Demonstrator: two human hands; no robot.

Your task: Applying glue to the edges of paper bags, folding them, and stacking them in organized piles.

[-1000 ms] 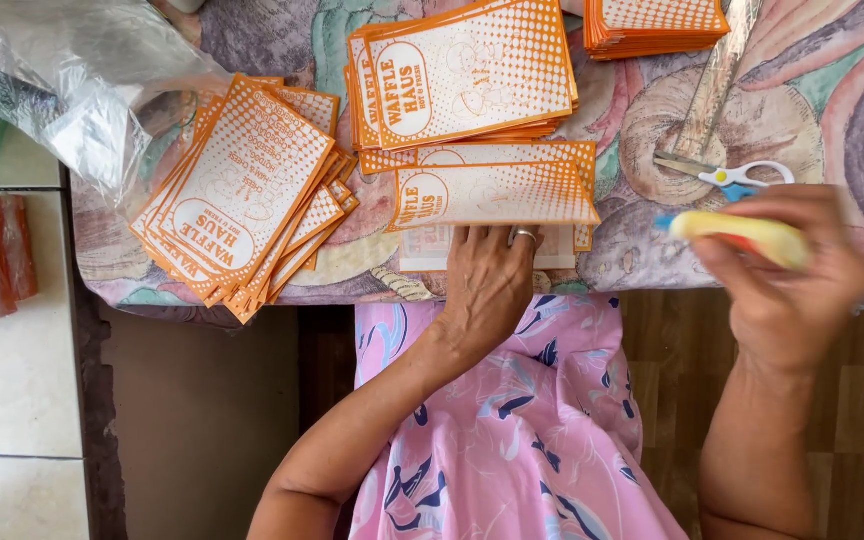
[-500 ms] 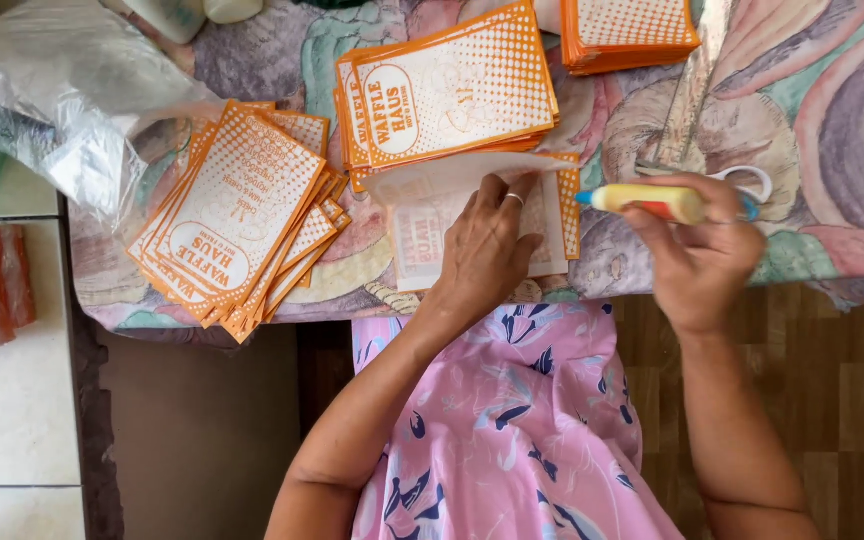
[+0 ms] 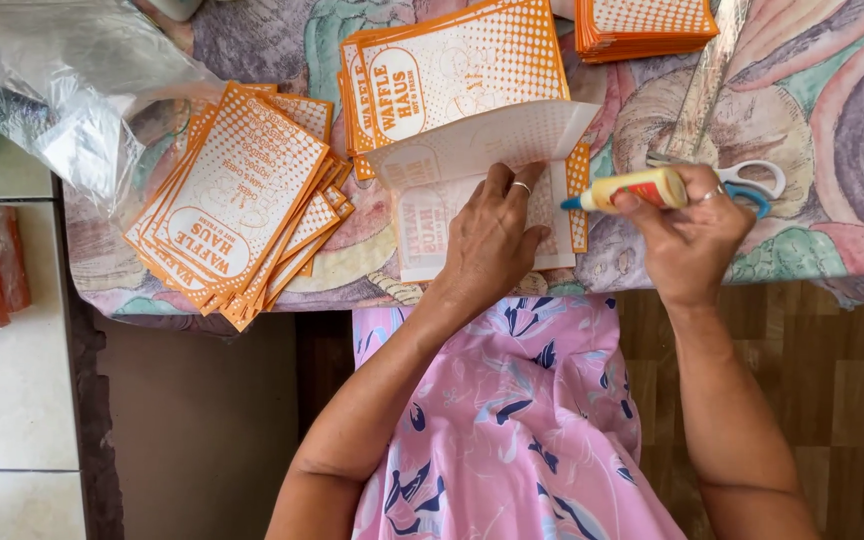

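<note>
Left hand: my left hand (image 3: 492, 235) lies palm down with fingers spread on the white paper bag (image 3: 482, 175), pinning it to the table; nothing is clasped in it. A ring shows on one finger.
Right hand: my right hand (image 3: 692, 235) is closed around a yellow glue bottle (image 3: 642, 188), which I hold almost level, its blue tip pointing left.
Glue tip: I see the tip just beside the bag's right edge, near my left fingertips; I cannot tell whether it touches the paper.
Paper bag: it sits at the table's near edge, blank side up, with its upper flap folded open and tilted; orange print shows faintly through it and at its right border.
Scissors: a pair with white and blue handles (image 3: 757, 180) lies on the cloth just behind my right hand.
Stack ahead: orange printed bags (image 3: 452, 70) lie piled just beyond the white bag, partly under its flap.
Fanned stack: more orange bags (image 3: 237, 200) spread out to the left, well apart from my hands.
Far stack: a neat orange pile (image 3: 647, 25) sits at the top edge.
Plastic wrap: a crumpled clear sheet (image 3: 62, 90) lies at the far left.
Tablecloth: a patterned cloth (image 3: 852, 130) covers the table.
</note>
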